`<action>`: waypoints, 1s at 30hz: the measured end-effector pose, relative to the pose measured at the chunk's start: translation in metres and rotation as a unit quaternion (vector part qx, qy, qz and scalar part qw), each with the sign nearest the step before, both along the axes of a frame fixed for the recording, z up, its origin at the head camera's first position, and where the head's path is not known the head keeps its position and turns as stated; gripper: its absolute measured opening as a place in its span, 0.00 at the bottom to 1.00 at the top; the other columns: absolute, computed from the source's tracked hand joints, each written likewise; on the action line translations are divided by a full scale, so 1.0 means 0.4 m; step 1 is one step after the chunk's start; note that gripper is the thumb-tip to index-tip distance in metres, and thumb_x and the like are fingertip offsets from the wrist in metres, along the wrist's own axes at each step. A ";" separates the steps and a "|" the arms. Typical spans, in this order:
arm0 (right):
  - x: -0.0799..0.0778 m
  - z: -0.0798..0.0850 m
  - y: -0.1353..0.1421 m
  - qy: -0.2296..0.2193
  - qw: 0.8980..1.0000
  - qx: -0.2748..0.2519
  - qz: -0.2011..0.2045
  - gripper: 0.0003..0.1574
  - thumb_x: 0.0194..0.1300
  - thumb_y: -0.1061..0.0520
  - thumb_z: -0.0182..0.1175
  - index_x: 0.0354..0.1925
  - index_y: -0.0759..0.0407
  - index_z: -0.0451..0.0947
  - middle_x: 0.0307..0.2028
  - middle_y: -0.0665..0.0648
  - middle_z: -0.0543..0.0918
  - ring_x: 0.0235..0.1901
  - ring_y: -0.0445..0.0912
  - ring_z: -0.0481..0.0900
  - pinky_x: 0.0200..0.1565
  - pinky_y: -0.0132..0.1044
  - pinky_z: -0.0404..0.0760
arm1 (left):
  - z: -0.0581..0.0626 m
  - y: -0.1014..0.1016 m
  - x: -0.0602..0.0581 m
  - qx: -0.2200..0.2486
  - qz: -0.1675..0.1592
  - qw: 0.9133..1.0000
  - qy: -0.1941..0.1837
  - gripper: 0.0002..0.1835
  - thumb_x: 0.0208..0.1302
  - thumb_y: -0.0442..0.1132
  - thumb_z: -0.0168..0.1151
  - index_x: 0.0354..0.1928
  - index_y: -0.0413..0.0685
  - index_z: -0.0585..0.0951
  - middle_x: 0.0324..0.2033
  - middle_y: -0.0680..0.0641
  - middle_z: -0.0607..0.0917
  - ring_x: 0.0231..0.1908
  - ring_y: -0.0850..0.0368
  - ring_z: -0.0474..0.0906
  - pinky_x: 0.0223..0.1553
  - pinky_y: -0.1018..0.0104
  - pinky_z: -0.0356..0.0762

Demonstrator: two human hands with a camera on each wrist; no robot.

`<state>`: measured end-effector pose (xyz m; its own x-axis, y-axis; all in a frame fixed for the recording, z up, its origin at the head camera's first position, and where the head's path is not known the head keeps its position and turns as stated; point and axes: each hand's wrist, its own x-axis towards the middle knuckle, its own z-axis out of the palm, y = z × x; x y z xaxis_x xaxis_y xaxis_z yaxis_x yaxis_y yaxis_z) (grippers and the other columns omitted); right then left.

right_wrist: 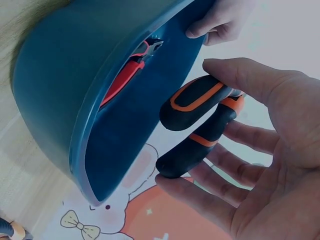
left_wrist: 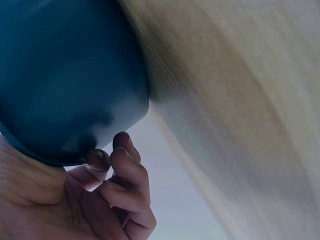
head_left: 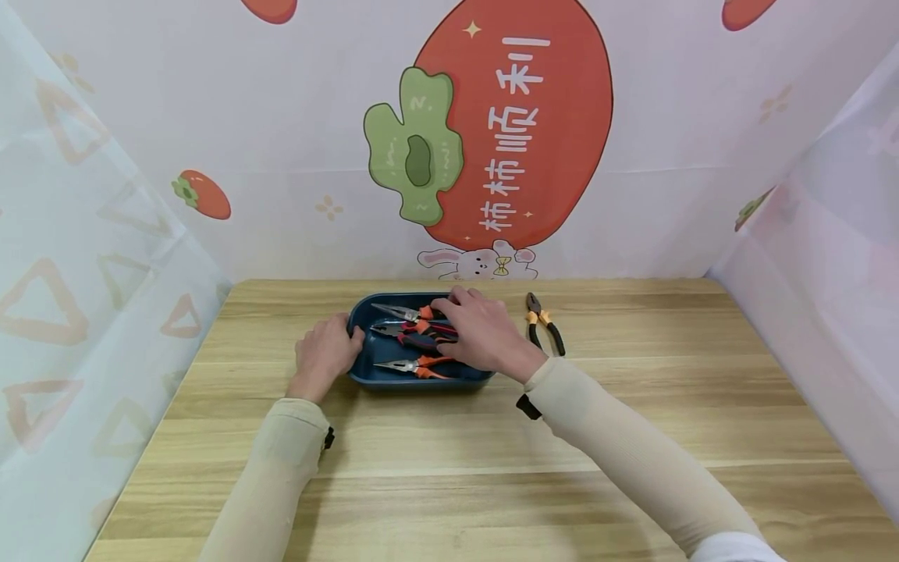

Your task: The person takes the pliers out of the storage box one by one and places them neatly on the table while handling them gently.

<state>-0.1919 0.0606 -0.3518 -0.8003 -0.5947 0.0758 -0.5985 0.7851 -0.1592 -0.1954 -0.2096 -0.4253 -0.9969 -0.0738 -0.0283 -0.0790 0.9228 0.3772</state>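
A dark blue bin point(head_left: 421, 386) holds several pliers. At its left end, my left hand point(head_left: 325, 351) grips the rim, the thumb over the inside and the fingers outside; the bin's outer wall point(left_wrist: 65, 75) fills much of the left wrist view. My right hand point(head_left: 485, 328) reaches over the bin's right end. It holds long-nose pliers point(head_left: 399, 312) by their black and orange handles point(right_wrist: 192, 152), thumb on one handle and fingers on the other. Below lie red-handled pliers point(right_wrist: 122, 82) and, nearer the front wall, orange-handled long-nose pliers point(head_left: 403, 364).
Another pair of pliers point(head_left: 535, 308), with black and yellow-orange handles, lies on the wooden table point(head_left: 449, 484) to the right of the bin. A printed cloth backdrop point(head_left: 295, 125) stands at the table's back edge, with cloth on both sides too.
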 end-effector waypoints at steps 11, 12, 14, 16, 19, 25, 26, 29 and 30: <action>0.019 0.000 0.036 0.020 0.999 -0.035 -0.013 0.40 0.61 0.40 0.72 0.66 0.54 0.75 0.51 0.58 0.77 0.45 0.49 0.76 0.32 0.40 0.77 | 0.001 0.000 0.001 0.004 -0.001 1.000 0.001 0.17 0.75 0.47 0.50 0.46 0.40 0.80 0.36 0.37 0.84 0.30 0.40 0.79 0.30 0.45 0.74; 0.021 -0.001 0.040 0.023 0.999 -0.037 -0.013 0.39 0.61 0.40 0.72 0.66 0.54 0.76 0.51 0.58 0.77 0.44 0.49 0.76 0.31 0.39 0.76 | 0.001 0.000 0.002 0.004 -0.001 1.000 0.000 0.17 0.75 0.47 0.50 0.47 0.40 0.80 0.36 0.37 0.84 0.30 0.40 0.79 0.30 0.45 0.74; 0.026 -0.002 0.048 0.025 0.999 -0.039 -0.016 0.40 0.61 0.40 0.72 0.65 0.54 0.76 0.50 0.58 0.77 0.42 0.48 0.75 0.29 0.37 0.74 | 0.002 0.001 0.002 0.005 -0.001 1.000 0.000 0.17 0.75 0.47 0.50 0.47 0.40 0.80 0.36 0.37 0.84 0.30 0.40 0.79 0.30 0.45 0.74; 0.029 -0.004 0.055 0.024 0.999 -0.043 -0.021 0.40 0.61 0.40 0.72 0.65 0.54 0.76 0.49 0.58 0.77 0.42 0.48 0.75 0.28 0.36 0.72 | 0.002 0.001 0.002 0.005 -0.001 1.000 0.001 0.17 0.75 0.47 0.50 0.46 0.40 0.80 0.36 0.37 0.84 0.30 0.40 0.79 0.30 0.45 0.74; 0.032 -0.005 0.068 0.028 0.998 -0.049 -0.030 0.40 0.60 0.40 0.73 0.65 0.54 0.76 0.48 0.57 0.77 0.41 0.47 0.74 0.26 0.35 0.71 | 0.002 0.003 0.002 0.003 -0.001 1.000 0.002 0.17 0.75 0.47 0.50 0.44 0.40 0.80 0.36 0.37 0.84 0.31 0.39 0.79 0.31 0.43 0.74; 0.037 -0.003 0.098 0.027 0.997 -0.061 -0.048 0.40 0.60 0.41 0.74 0.65 0.54 0.76 0.48 0.58 0.77 0.43 0.49 0.74 0.30 0.44 0.75 | 0.002 0.005 0.004 0.001 0.001 1.000 0.004 0.17 0.75 0.47 0.49 0.45 0.40 0.80 0.38 0.35 0.84 0.33 0.36 0.80 0.34 0.40 0.75; 0.039 -0.003 0.103 0.024 0.996 -0.063 -0.051 0.40 0.60 0.41 0.74 0.65 0.54 0.76 0.49 0.58 0.77 0.44 0.50 0.75 0.32 0.45 0.76 | 0.003 0.005 0.005 0.001 0.002 1.000 0.004 0.17 0.75 0.48 0.50 0.45 0.41 0.80 0.37 0.35 0.84 0.33 0.36 0.80 0.35 0.39 0.75; 0.044 -0.003 0.118 0.016 0.995 -0.072 -0.062 0.40 0.60 0.42 0.74 0.65 0.55 0.76 0.50 0.58 0.78 0.45 0.51 0.76 0.35 0.48 0.78 | 0.005 0.005 0.007 0.002 0.004 1.000 0.006 0.17 0.75 0.48 0.50 0.44 0.41 0.79 0.37 0.36 0.84 0.34 0.36 0.80 0.35 0.39 0.75; 0.044 -0.005 0.123 0.015 0.995 -0.074 -0.065 0.40 0.59 0.42 0.74 0.65 0.55 0.76 0.50 0.58 0.78 0.45 0.51 0.76 0.35 0.48 0.78 | 0.005 0.005 0.008 0.003 0.005 1.000 0.005 0.17 0.75 0.48 0.50 0.44 0.41 0.79 0.37 0.36 0.84 0.34 0.36 0.80 0.36 0.39 0.75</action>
